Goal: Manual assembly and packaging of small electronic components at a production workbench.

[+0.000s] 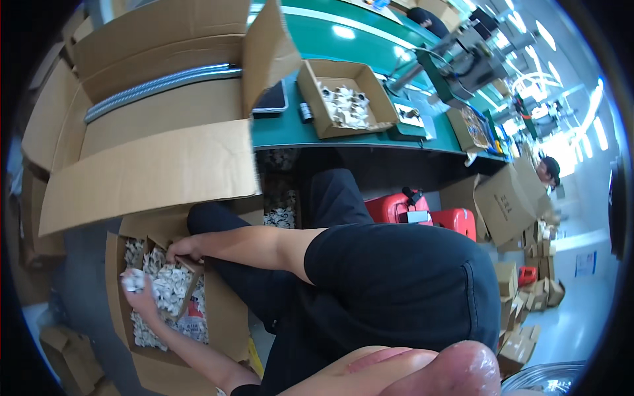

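An open cardboard box (228,300) full of small white plastic parts (173,287) stands on the floor at my left side. Over its left part my left hand (140,298) is closed around a bunch of white parts (134,281). My right hand (185,248) reaches across to the far side of the same box. Its fingers are bent at the top edge of a brown cardboard piece (191,265) standing among the parts; the fingertips are partly hidden. Printed paper (193,309) lies beside that piece inside the box.
A large open carton (152,173) with metal rods (162,87) extends above the floor box. On the green workbench (284,134) sits a tray box (321,122) of white parts, near bench machines. Red containers (389,208) are under the bench; stacked cartons (508,201) stand at right.
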{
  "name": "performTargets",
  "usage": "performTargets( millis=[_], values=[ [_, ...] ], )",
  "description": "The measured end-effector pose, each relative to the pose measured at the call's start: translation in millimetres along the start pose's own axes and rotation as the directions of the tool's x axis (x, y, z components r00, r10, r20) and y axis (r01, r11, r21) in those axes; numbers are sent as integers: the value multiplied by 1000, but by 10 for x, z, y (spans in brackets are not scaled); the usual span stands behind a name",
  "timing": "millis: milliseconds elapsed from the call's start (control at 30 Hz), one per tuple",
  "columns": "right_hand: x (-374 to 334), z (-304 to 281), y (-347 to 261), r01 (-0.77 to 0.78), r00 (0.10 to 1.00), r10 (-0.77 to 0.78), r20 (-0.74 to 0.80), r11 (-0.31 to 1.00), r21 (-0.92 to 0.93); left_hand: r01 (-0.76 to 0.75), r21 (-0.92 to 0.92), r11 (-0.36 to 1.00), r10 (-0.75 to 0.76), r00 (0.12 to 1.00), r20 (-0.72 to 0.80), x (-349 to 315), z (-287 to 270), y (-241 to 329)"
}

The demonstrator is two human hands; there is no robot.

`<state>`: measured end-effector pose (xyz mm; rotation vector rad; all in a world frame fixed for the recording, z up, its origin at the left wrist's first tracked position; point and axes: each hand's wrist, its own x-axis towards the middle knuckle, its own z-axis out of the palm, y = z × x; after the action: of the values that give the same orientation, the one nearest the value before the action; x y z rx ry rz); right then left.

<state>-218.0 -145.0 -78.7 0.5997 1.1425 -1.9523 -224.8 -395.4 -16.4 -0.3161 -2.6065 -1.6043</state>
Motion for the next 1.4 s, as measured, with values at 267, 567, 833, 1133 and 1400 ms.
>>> performTargets(
  millis=[267, 567, 833, 1133, 1400],
  values=[
    [-324, 21, 3, 13, 996, -3, 85, 994, -109, -195, 284, 939, 117, 956, 269, -509, 253, 687],
    [177, -590, 165, 416, 900, -364, 239, 880, -228, 204, 189, 961, -102, 890, -444, -687, -383, -206],
    [-542, -460, -69, 169, 969, -176, 170, 984, 58, 736, 110, 669, -701, 673, -237, -1995, 294, -1359],
    [-935, -183, -86, 370, 920, -372, 121, 928, 33, 710, 640, 294, -823, 529, -208, -2164, 1035, -1867],
    [-890, -298, -82, 318, 938, -327, 115, 944, 91, 605, 614, 507, -831, 533, 161, -1821, 1042, -1423]
  ],
)
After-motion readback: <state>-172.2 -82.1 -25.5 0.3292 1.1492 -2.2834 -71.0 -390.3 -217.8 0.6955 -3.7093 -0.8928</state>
